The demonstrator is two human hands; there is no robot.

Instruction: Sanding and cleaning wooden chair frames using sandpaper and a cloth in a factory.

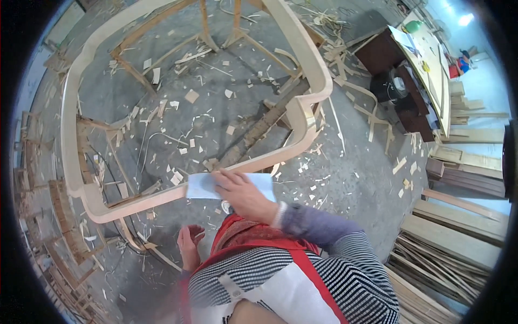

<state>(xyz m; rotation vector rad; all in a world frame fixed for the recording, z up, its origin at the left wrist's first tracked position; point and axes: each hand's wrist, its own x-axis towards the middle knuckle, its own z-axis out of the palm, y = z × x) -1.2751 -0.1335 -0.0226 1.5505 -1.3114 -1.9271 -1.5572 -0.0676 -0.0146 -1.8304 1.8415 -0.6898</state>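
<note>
A large curved frame of pale wood [280, 156] stands before me, with rounded corners and a stepped notch on its right side. Across its near rail lies a pale blue sheet [200, 186], which looks like sandpaper, though its underside is hidden. My right hand [245, 198] is on top of this sheet, fingers bent over the rail and slightly smeared by motion. Lower and to the left, my left hand [190, 243] hangs beside my apron with loosely curled fingers apart and nothing in them. It is clear of the frame.
Wood chips and offcuts [191, 96] litter the grey floor. Wooden supports [129, 70] stand beneath the frame. At the right are a cluttered workbench [431, 81], a black bucket [383, 86] and stacked boards [453, 227]. More curved wooden parts [65, 216] lie at the left.
</note>
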